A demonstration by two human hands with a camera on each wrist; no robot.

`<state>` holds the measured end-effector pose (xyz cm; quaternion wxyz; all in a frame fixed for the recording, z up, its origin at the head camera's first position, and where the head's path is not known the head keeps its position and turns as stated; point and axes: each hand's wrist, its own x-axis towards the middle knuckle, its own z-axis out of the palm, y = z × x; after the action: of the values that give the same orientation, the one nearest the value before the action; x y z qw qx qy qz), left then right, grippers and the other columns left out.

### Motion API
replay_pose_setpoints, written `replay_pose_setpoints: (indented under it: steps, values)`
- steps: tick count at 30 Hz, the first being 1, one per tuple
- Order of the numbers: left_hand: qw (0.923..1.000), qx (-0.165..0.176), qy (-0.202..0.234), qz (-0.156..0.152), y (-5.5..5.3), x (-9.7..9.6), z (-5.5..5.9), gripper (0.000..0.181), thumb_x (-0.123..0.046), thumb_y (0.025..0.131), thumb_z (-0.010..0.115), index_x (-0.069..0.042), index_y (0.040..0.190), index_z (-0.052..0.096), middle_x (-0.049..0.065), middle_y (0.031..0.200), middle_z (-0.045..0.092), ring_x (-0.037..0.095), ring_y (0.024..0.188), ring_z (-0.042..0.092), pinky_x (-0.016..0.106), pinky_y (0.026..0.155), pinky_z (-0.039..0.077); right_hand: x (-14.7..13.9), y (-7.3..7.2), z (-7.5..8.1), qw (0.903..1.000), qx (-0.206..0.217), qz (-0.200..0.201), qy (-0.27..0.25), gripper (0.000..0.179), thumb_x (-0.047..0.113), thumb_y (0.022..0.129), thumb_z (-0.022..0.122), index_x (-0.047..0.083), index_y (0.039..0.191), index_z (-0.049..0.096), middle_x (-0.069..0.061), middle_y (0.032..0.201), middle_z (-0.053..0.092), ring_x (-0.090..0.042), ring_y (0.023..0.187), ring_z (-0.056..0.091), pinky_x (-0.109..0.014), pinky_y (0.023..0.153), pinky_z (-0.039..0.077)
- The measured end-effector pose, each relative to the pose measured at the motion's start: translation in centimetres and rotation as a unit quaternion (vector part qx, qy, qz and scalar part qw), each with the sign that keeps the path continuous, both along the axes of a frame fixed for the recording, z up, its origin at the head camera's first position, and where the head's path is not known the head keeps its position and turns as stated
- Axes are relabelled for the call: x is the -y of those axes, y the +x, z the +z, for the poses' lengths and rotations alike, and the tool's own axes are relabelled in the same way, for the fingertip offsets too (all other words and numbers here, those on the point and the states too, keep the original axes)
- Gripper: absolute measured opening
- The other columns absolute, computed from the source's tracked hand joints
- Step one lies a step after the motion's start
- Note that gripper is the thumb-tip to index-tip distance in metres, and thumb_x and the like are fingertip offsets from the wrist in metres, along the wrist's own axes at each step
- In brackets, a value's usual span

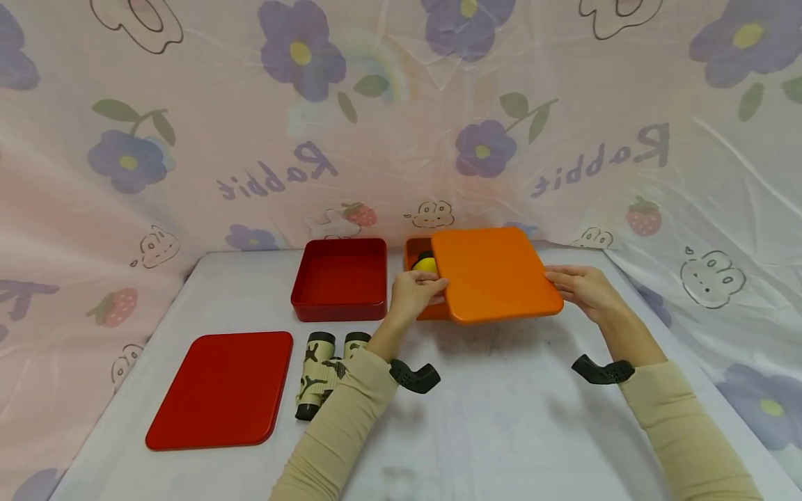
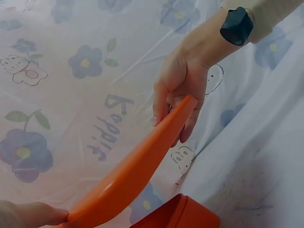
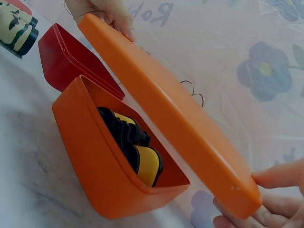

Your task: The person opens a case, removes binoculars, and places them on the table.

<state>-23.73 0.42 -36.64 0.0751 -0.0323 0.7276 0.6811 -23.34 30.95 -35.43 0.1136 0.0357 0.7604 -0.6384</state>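
Both hands hold an orange lid (image 1: pixel 498 275) between them, tilted over an orange box (image 3: pixel 104 156). My left hand (image 1: pixel 413 298) pinches its left edge, thumb on top. At the opposite edge, my right hand (image 1: pixel 581 288) grips with the thumb on one face and fingers on the other, as the right wrist view shows. Inside the box lie yellow and black binoculars (image 3: pixel 148 164), partly hidden by the box wall. From the head, the lid covers most of the box.
An open red box (image 1: pixel 340 312) stands left of the orange one. Its matching red lid (image 1: pixel 222 390) lies flat at the table's left. Camouflage binoculars (image 1: pixel 311 376) lie beside that lid, partly behind my left forearm. A patterned cloth (image 1: pixel 388 153) hangs behind the table.
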Motion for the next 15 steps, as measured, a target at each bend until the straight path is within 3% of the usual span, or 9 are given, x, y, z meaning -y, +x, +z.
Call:
replay_pose_setpoints:
  steps: [2,6,10,13,15]
  values:
    - [1.0,0.002,0.006,-0.006,0.2,-0.2,-0.2,0.029,-0.014,0.086,0.072,0.006,0.107,0.067,0.021,0.102,0.072,0.029,0.085,0.075,0.029,0.072,0.061,-0.4,0.3,-0.1,1.0,0.001,0.005,-0.002,0.018,0.024,0.095,0.06,0.037,0.084,0.066,0.026,0.086,0.068,0.007,0.082,0.065,-0.01,0.074,0.055]
    - [0.9999,-0.002,0.01,-0.013,0.7,-0.7,-0.5,0.027,-0.012,0.085,0.072,0.006,0.104,0.068,0.022,0.098,0.072,0.029,0.081,0.075,0.029,0.07,0.061,-1.1,0.7,-0.2,0.9999,0.002,0.013,0.007,0.014,0.024,0.095,0.06,0.036,0.089,0.066,0.027,0.089,0.068,0.008,0.084,0.065,-0.01,0.075,0.055]
    - [0.9997,-0.009,0.008,-0.022,1.3,-1.2,-0.6,0.026,-0.012,0.085,0.072,0.007,0.103,0.067,0.023,0.099,0.072,0.031,0.082,0.075,0.03,0.069,0.061,-1.8,1.1,-0.3,0.9994,-0.003,0.017,0.032,0.018,0.025,0.096,0.059,0.025,0.112,0.066,0.03,0.09,0.067,0.009,0.085,0.064,-0.01,0.076,0.055]
    - [0.9995,-0.011,0.01,-0.026,1.7,-1.7,-0.7,0.026,-0.011,0.085,0.072,0.007,0.104,0.067,0.024,0.099,0.072,0.032,0.083,0.075,0.031,0.07,0.061,-2.2,1.4,-0.4,0.9993,-0.004,0.018,0.033,0.017,0.023,0.096,0.058,0.025,0.111,0.067,0.03,0.089,0.067,0.01,0.084,0.064,-0.01,0.075,0.055]
    - [0.9995,-0.012,0.012,-0.027,1.8,-1.9,-0.9,0.026,-0.01,0.085,0.072,0.008,0.104,0.066,0.025,0.099,0.072,0.033,0.083,0.074,0.031,0.071,0.061,-2.5,1.6,-0.5,0.9994,-0.004,0.021,0.026,0.016,0.021,0.097,0.057,0.032,0.1,0.069,0.029,0.089,0.067,0.009,0.083,0.064,-0.01,0.074,0.055]
